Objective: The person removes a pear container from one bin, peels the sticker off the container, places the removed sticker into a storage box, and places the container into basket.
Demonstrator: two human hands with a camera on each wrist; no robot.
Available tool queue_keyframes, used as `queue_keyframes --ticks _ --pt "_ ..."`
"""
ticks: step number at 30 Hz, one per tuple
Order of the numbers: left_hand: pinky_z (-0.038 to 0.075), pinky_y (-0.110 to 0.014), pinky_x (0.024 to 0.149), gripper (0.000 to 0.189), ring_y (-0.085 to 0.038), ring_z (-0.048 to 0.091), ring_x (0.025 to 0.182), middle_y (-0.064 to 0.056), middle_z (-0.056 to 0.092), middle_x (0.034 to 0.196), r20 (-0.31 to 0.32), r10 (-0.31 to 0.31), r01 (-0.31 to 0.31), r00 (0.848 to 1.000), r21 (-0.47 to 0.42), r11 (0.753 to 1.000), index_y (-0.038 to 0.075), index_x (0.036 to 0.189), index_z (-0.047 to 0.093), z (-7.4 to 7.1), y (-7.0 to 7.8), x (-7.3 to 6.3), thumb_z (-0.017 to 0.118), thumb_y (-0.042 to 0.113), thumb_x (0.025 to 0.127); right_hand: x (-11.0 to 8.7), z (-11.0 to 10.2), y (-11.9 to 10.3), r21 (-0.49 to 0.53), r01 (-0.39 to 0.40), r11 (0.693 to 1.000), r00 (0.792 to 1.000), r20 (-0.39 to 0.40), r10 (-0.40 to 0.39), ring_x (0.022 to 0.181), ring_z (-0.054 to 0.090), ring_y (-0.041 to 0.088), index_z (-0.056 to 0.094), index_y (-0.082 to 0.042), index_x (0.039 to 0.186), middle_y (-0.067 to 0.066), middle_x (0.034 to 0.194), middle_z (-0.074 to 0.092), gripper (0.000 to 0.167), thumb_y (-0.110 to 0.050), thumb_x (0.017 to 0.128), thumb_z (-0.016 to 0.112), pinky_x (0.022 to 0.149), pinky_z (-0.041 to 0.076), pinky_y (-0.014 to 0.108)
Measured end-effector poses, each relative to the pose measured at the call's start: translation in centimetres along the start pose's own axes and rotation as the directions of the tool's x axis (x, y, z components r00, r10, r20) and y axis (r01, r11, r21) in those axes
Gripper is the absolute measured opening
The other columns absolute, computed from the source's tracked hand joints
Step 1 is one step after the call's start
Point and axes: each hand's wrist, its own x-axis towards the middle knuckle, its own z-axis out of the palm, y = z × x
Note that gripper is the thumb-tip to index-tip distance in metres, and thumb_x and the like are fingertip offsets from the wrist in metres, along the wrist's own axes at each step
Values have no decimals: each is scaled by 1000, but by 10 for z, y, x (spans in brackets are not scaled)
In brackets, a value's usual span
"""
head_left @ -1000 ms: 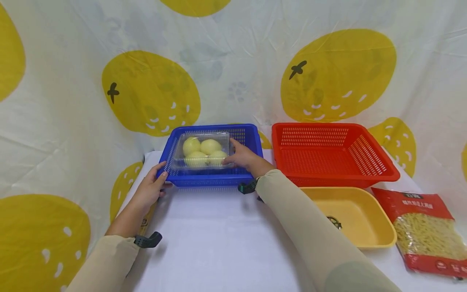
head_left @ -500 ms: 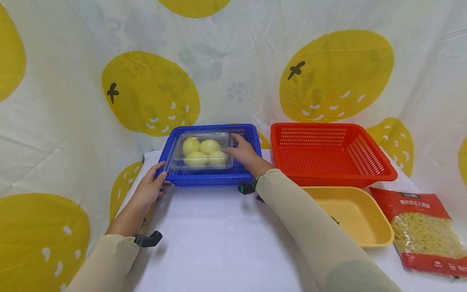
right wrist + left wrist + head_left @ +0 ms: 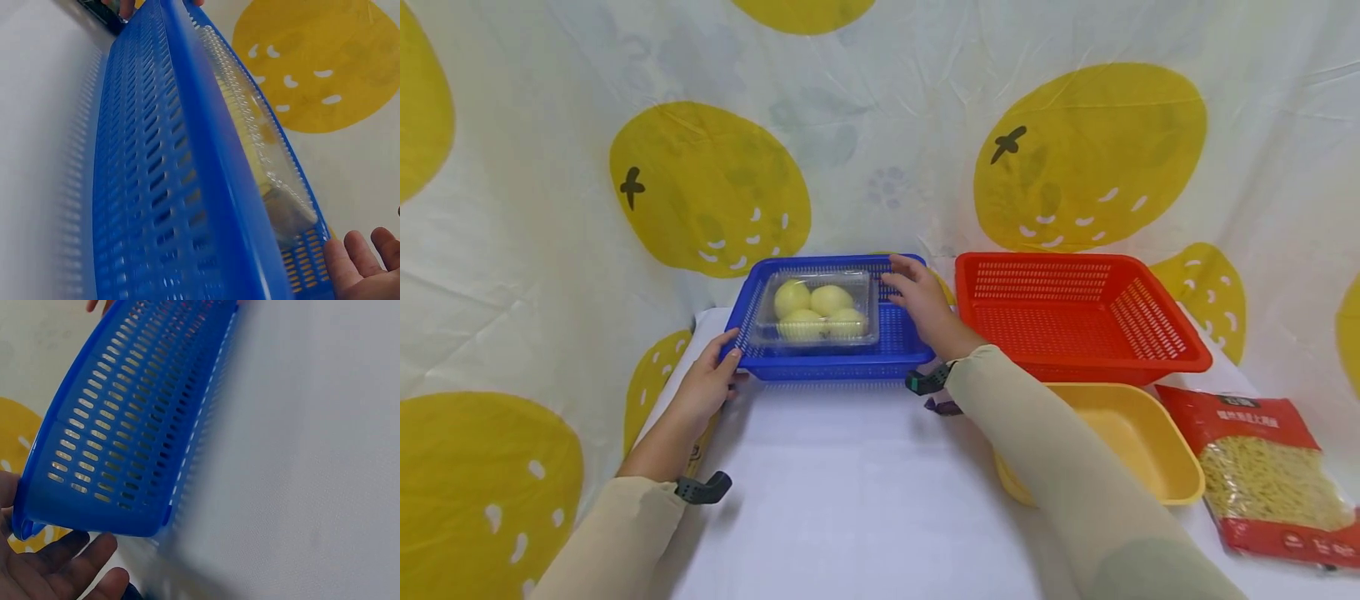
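A blue plastic basket (image 3: pixel 842 367) with slotted sides stands at the back of the white table. Inside it, toward the left, lies a clear lidded plastic box (image 3: pixel 763 329) with several pale yellow-green round fruits (image 3: pixel 831 300). My left hand (image 3: pixel 700 387) grips the basket's front left corner, thumb at the rim and fingers below, as the left wrist view shows. Over the basket's right side is my right hand (image 3: pixel 925 304), fingers loosely bent, holding nothing and apart from the box. In the right wrist view these fingertips (image 3: pixel 340 262) appear close by the far rim.
A red basket (image 3: pixel 1075 367) stands to the right, with a yellow tub (image 3: pixel 1180 467) before it, partly behind my right sleeve. Farther right lies a red bag of pasta (image 3: pixel 1270 483). A small dark item (image 3: pixel 943 407) lies under my right wrist. A patterned cloth (image 3: pixel 880 125) hangs behind.
My right hand has let go of the clear box and moved right and up, toward the basket's right rim. The left hand stays at the basket's corner.
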Motion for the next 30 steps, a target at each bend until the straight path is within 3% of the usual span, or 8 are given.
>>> queue_keyframes --ticks 4,7,10,14,16,20,24,30 --pt "43 -58 115 60 -42 42 149 -20 34 170 -14 19 -19 1000 38 999 27 173 18 2 2 -1 35 41 118 -7 -7 -4 -23 -15 1000 1000 17 16 149 48 25 47 -15 162 8 165 46 57 -28 109 64 120 43 48" --pt "25 -65 125 65 -46 23 159 -25 21 174 -23 122 -116 992 176 978 16 173 16 5 6 -5 36 42 117 -11 -11 -8 -31 -32 999 999 18 32 149 47 26 47 -15 162 8 165 47 58 -28 109 64 121 41 50" --pt "10 -72 126 69 -52 8 160 -32 11 174 -41 243 -210 969 378 901 7 171 19 11 15 -12 39 43 116 -16 -16 -12 -46 -33 998 999 15 34 149 46 28 47 -14 161 10 165 46 57 -29 108 64 123 39 52" --pt "9 -80 120 72 -59 7 158 -35 12 172 -57 339 -257 939 537 804 7 169 26 23 30 -22 42 50 113 -24 -20 -19 -120 -20 993 1000 13 21 152 43 28 46 -15 162 10 167 45 59 -34 109 63 125 35 54" --pt "7 -83 119 74 -59 7 157 -34 16 171 -63 374 -274 925 571 774 8 169 28 28 34 -26 42 55 112 -31 -21 -22 -164 -17 986 1000 21 20 155 40 28 44 -16 164 9 168 43 61 -36 109 62 126 33 55" --pt "6 -84 117 77 -58 8 158 -32 20 172 -74 420 -294 905 604 741 13 169 30 35 39 -31 41 61 110 -45 -24 -27 -255 1 967 998 56 14 158 34 30 39 -19 167 8 172 37 64 -42 110 59 126 31 59" --pt "5 -84 117 78 -57 8 158 -30 20 172 -57 440 -311 896 627 714 17 170 30 41 42 -34 40 65 109 -60 -30 -31 -410 47 911 996 86 -13 160 28 33 35 -21 169 8 174 33 68 -48 110 55 124 30 64" --pt "3 -83 119 84 -58 9 158 -28 20 173 -19 443 -318 896 668 673 18 171 29 48 45 -38 39 71 107 -86 -47 -33 -620 77 781 995 101 -17 162 21 36 28 -28 171 6 176 26 72 -52 109 53 120 28 74"
